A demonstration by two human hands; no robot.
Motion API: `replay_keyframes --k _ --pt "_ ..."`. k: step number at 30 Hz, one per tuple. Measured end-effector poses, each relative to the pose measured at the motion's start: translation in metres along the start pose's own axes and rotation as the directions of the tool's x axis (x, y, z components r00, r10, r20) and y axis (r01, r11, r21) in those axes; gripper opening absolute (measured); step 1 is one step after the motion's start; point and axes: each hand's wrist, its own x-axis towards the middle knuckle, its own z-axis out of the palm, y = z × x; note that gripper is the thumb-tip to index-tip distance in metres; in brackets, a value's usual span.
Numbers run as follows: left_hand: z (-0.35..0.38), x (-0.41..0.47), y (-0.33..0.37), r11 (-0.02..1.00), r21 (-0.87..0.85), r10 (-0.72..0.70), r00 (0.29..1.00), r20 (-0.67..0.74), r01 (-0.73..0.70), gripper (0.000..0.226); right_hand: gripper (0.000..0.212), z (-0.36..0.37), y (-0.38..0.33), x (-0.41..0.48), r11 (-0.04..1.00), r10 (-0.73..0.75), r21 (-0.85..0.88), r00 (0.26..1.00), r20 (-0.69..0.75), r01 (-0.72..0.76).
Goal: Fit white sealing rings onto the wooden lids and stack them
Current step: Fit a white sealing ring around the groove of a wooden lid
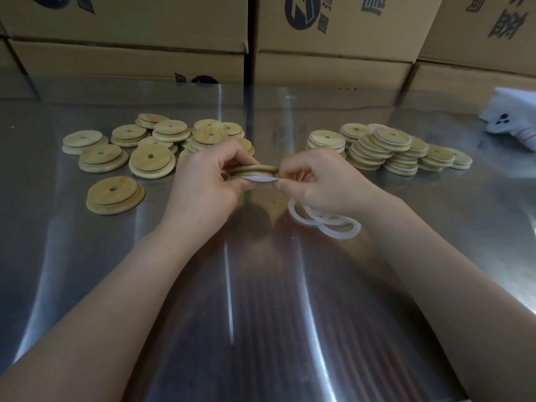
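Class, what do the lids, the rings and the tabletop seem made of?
Lids: pale wood, perhaps bamboo, matt; grain shows.
Rings: white, probably silicone or rubber; thin, slightly translucent.
Tabletop: likely steel, polished; streaky reflections.

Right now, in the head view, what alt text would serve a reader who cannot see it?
The left hand grips a wooden lid edge-on above a metal table while the right hand pinches a white sealing ring against its underside. Bare lids lie at left, ringed lids are stacked at right, and loose rings lie under the right wrist.
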Motion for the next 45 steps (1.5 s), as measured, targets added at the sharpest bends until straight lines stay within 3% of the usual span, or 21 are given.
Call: replay_keyframes --k 8,26,34,45 --pt "0.000 0.001 -0.005 1.000 -0.006 0.031 1.000 0.005 -0.031 0.023 0.027 -0.001 0.002 0.001 1.000 0.001 0.006 0.999 0.037 -0.001" --pt "0.002 -0.002 -0.006 0.995 -0.083 0.048 0.999 -0.009 -0.049 0.031 0.022 0.005 0.001 0.001 0.970 -0.164 -0.199 0.982 -0.091 0.143" --pt "0.004 -0.001 -0.006 0.992 -0.129 -0.012 0.996 -0.084 0.001 0.034 0.006 0.009 -0.005 0.000 0.970 -0.223 -0.168 0.926 -0.305 0.178" --pt "0.006 0.001 -0.009 0.990 -0.140 -0.040 0.992 -0.123 0.023 0.046 0.004 0.012 -0.004 0.002 0.977 -0.215 -0.069 0.914 -0.345 0.203"
